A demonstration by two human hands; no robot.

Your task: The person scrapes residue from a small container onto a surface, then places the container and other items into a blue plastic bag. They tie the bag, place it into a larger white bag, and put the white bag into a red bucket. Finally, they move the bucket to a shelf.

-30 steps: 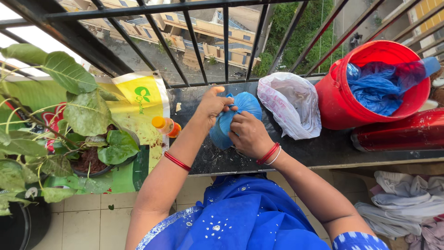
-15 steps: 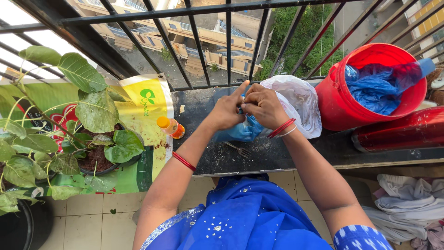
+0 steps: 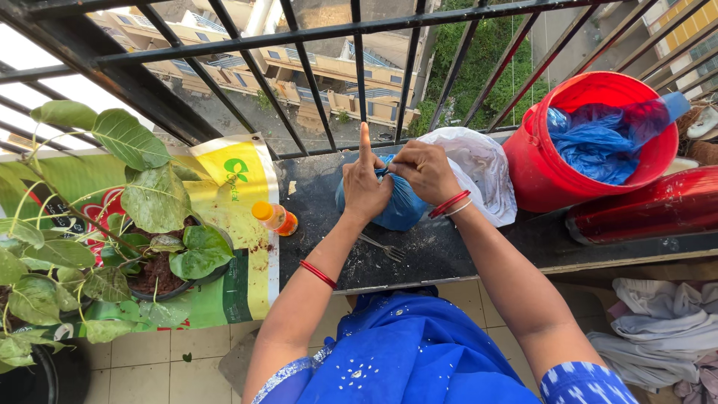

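Head view looks down on a dark ledge surface (image 3: 479, 258) by black railing bars (image 3: 359, 67). Both hands meet at the neck of a small blue bag (image 3: 400, 209), which sits full and rounded on the surface, just in front of a white plastic bag (image 3: 479, 168). The left hand (image 3: 364, 187) is closed around the bag's gathered top with its index finger pointing straight up, probably to keep it clear of the twist. The right hand (image 3: 426, 170) pinches the same bunched plastic between thumb and fingers, so the neck stays drawn tight. A fork (image 3: 381, 247) lies on the surface just beside the bag. An orange bottle (image 3: 275, 217) lies at the surface's left end, near a potted plant (image 3: 149, 224). A red bucket (image 3: 591, 142) with blue plastic inside stands to the right.
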